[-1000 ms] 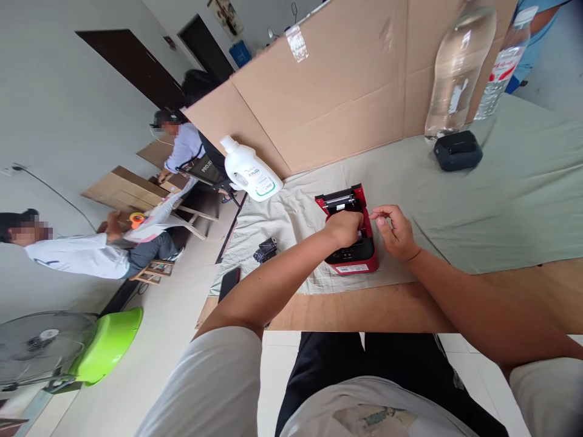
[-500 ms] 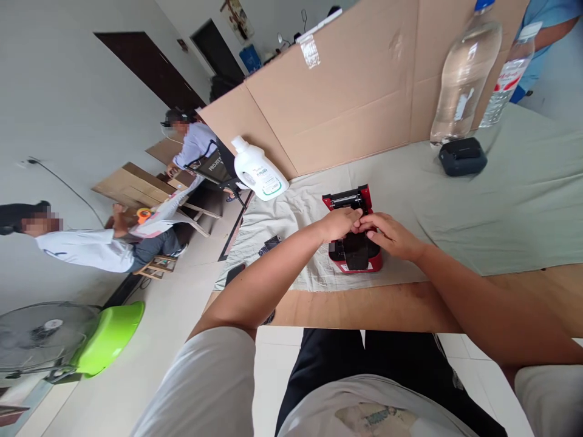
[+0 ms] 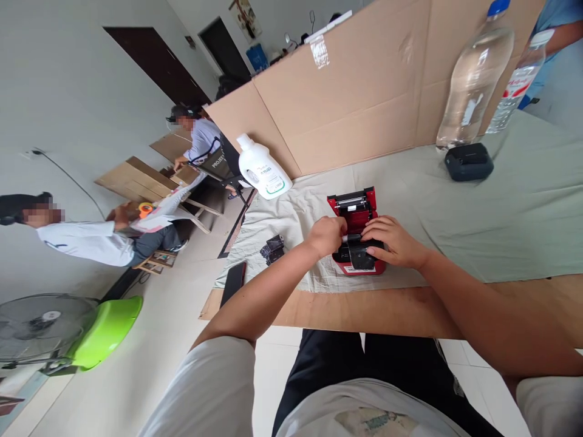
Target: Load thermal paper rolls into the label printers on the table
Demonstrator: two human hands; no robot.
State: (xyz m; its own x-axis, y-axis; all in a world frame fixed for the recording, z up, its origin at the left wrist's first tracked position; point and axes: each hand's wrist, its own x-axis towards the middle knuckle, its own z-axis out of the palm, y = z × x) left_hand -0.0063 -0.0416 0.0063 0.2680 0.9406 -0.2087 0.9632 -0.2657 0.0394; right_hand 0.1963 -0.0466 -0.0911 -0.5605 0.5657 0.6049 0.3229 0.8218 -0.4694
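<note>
A small red label printer (image 3: 356,209) with its lid open stands on the grey cloth (image 3: 501,206) near the table's front edge. My left hand (image 3: 327,235) grips the printer's left side, fingers curled at its black inner part. My right hand (image 3: 390,241) rests on the printer's front right, fingers pressing the black piece in its middle. Both hands meet over the printer's body and hide most of its lower half.
A white detergent bottle (image 3: 263,170) and a cardboard screen (image 3: 364,91) stand behind. Two clear water bottles (image 3: 473,79) and a black printer (image 3: 469,161) sit at the right. A small black part (image 3: 272,249) and a phone (image 3: 233,283) lie left. Two people sit at left by a fan (image 3: 31,328).
My right hand came down from beside the printer onto it and now lies on its front. My left hand slid toward the printer's left side. The view shifted slightly.
</note>
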